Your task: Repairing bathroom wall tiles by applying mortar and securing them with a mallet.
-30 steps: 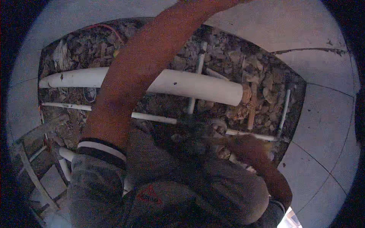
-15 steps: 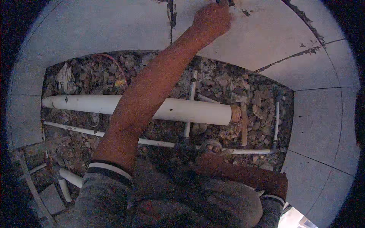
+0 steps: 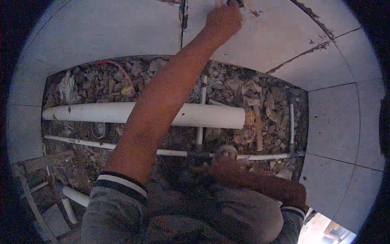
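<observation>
My left hand [image 3: 223, 19] is raised to the tiled wall, fingers closed round a small dark object [image 3: 238, 4] too small to make out. My left arm crosses a thick white pipe [image 3: 208, 115] lying over rubble. My right hand [image 3: 222, 166] is low at the junction of a thinner white pipe [image 3: 262, 156], just below a round fitting [image 3: 228, 152]; its fingers are dim and partly hidden, so their grip is unclear. A short vertical white pipe [image 3: 200, 136] runs behind the thick one.
Tiled walls [image 3: 333, 122] border the rubble pit [image 3: 276, 122]. A red hose [image 3: 118, 67] and crumpled pale bag [image 3: 69, 87] lie at back left. A grey frame [image 3: 26, 183] and more white pipes [image 3: 77, 195] are at lower left. A bright opening [image 3: 329, 227] shows at lower right.
The view has shifted up, bringing my left hand at the wall into sight. My right hand has moved leftward and down the fitting, with the forearm now lying more sideways.
</observation>
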### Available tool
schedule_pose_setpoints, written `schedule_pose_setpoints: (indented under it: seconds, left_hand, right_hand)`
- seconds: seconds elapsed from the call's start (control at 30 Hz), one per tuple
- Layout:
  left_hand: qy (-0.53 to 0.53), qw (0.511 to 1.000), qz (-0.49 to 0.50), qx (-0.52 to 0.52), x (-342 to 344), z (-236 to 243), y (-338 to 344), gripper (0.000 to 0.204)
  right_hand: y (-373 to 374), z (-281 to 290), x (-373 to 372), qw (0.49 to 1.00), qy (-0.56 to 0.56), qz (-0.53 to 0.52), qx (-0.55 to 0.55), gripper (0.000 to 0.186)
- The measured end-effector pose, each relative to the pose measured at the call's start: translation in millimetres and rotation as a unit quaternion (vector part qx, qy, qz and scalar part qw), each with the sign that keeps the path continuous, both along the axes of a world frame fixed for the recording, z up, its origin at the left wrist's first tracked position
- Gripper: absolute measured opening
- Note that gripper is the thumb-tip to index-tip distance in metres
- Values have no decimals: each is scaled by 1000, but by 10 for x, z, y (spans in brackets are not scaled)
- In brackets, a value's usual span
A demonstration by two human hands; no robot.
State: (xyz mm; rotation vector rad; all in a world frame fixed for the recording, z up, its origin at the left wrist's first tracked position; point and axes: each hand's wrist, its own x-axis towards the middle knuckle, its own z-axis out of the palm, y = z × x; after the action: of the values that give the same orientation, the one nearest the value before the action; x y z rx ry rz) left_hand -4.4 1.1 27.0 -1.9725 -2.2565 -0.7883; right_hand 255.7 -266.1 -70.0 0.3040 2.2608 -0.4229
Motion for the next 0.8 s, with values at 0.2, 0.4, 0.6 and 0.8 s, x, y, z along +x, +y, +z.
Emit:
schedule_pose_setpoints:
  seconds: [0.2, 0.4, 0.6, 0.8]
  left_hand:
    - [67, 995, 4, -70, 180, 271, -83, 58]
    - [358, 932, -22, -45, 10, -130, 141, 52]
    - [-2, 993, -32, 114, -43, -18, 37, 48]
    - [33, 997, -62, -11, -128, 154, 99, 45]
  right_hand:
    - [-14, -90, 227, 985, -73, -114, -111, 36]
    - [245, -2, 343, 974, 77, -176, -117, 35]
    - [614, 11, 1097, 938, 182, -282, 83, 30]
    - [831, -153, 1681, 835, 419, -348, 82, 30]
